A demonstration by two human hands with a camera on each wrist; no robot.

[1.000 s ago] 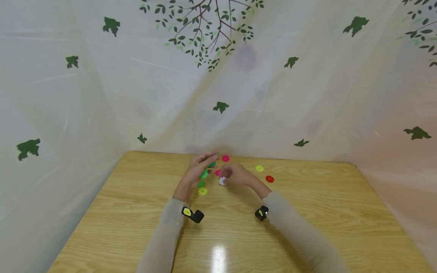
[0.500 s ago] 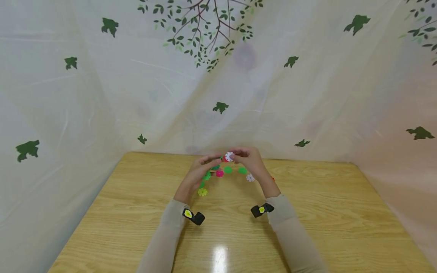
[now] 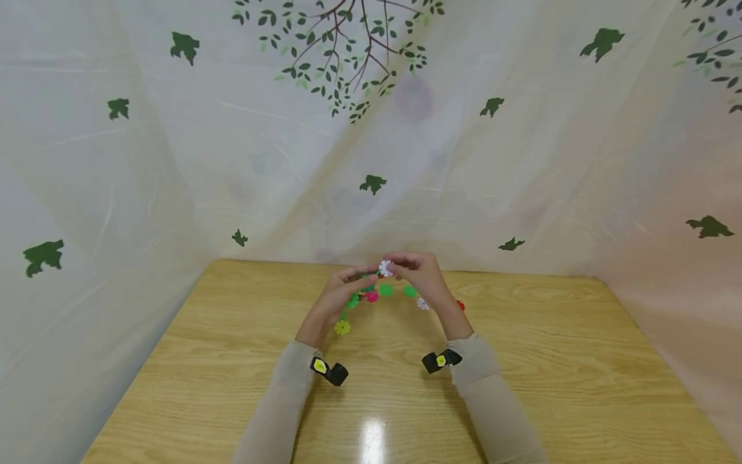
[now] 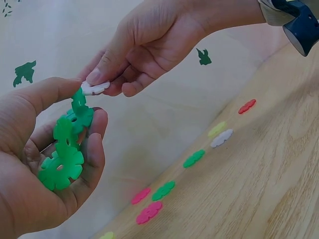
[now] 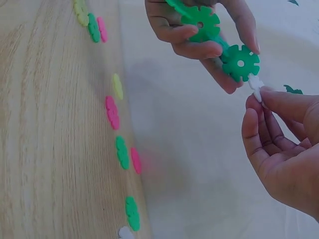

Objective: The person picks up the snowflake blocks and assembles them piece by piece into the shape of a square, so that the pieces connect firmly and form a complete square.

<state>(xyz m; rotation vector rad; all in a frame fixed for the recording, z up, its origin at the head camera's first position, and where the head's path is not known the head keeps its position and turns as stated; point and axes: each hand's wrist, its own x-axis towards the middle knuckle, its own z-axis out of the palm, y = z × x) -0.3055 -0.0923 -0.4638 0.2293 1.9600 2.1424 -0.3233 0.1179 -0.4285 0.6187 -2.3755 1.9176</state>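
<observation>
A chain of several green notched plastic discs (image 4: 62, 169) lies along my left hand (image 3: 335, 298), the curled fingers and thumb holding it. Between the thumb and fingers of my right hand (image 3: 428, 276) is a white notched disc (image 3: 385, 268), pinched at its edge. In the right wrist view, the white disc's rim meets the rim of the chain's end disc (image 5: 241, 63). How deep the notches sit in each other cannot be told. Both hands are raised above the far part of the table, fingertips close together.
Loose flower-shaped discs lie on the wooden table (image 3: 371, 374): a yellow disc (image 3: 342, 327), a pink disc (image 3: 371, 296), a green disc (image 3: 409, 291), a white disc (image 4: 222, 138) and a red disc (image 4: 246, 106), among others. Behind the far edge hangs a printed cloth (image 3: 290, 161).
My right hand has picked up the white disc from near the table and lifted it to the chain's end. In the last half second both hands have barely moved.
</observation>
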